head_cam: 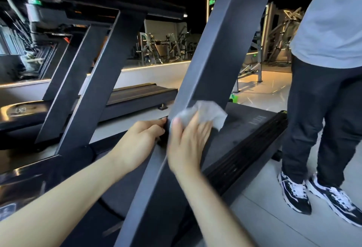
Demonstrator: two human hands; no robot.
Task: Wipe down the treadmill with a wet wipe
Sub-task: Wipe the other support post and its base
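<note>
A dark grey slanted upright (213, 55) of the treadmill crosses the middle of the head view. My right hand (188, 139) presses a crumpled white wet wipe (205, 114) flat against the upright's right face, fingers straight. My left hand (141, 139) curls its fingers round the upright's left edge at the same height. The treadmill's black deck and side rail (254, 141) run behind the upright to the right.
Another person in a grey shirt, dark trousers and black-and-white sneakers (293, 194) stands on the floor at the right, close to the deck. A second treadmill (109, 66) stands to the left. Gym machines (162, 49) fill the background.
</note>
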